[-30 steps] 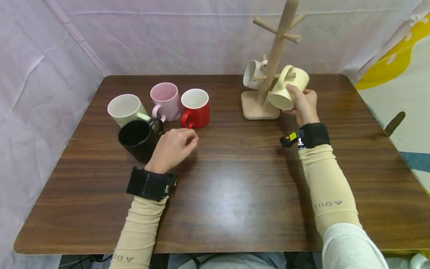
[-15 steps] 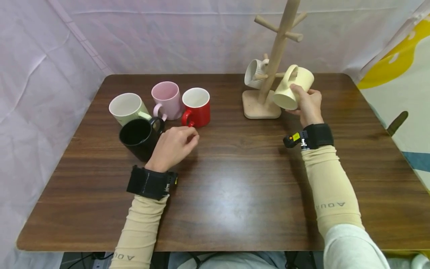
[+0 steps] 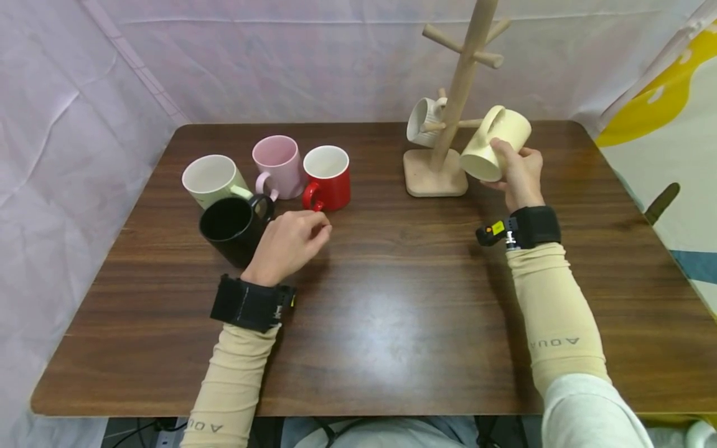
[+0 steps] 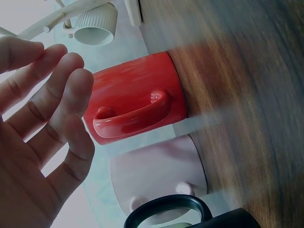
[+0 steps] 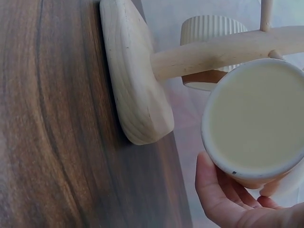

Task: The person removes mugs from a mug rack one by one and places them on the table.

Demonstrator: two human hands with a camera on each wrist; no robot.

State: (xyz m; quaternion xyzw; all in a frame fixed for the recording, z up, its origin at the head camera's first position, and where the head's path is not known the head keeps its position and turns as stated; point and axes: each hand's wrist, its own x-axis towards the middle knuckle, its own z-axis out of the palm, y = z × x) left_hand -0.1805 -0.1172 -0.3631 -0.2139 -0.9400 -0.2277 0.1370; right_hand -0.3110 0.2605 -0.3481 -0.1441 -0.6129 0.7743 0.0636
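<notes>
My right hand (image 3: 520, 174) grips a cream mug (image 3: 497, 142), tilted with its mouth down, to the right of the wooden mug tree (image 3: 458, 93). The mug's handle faces up, near the tip of a lower peg (image 3: 469, 124). In the right wrist view the mug's mouth (image 5: 256, 116) faces the camera, with fingers (image 5: 209, 185) on its side. Loosely curled and holding nothing, my left hand (image 3: 288, 246) is beside the black mug (image 3: 232, 230) and in front of the red mug (image 3: 327, 180). A white ribbed mug (image 3: 424, 122) hangs on the tree's left side.
A pink mug (image 3: 278, 165) stands left of the red one. Behind the black mug is a pale green mug (image 3: 210, 180). The tree's upper pegs (image 3: 442, 39) carry no mugs. Everything stands on a brown wooden table (image 3: 381, 311), with a white curtain (image 3: 280, 68) behind.
My right hand has moved the cream mug a little to the right, away from the tree's post, and more of the lower peg shows. The left hand has stayed still.
</notes>
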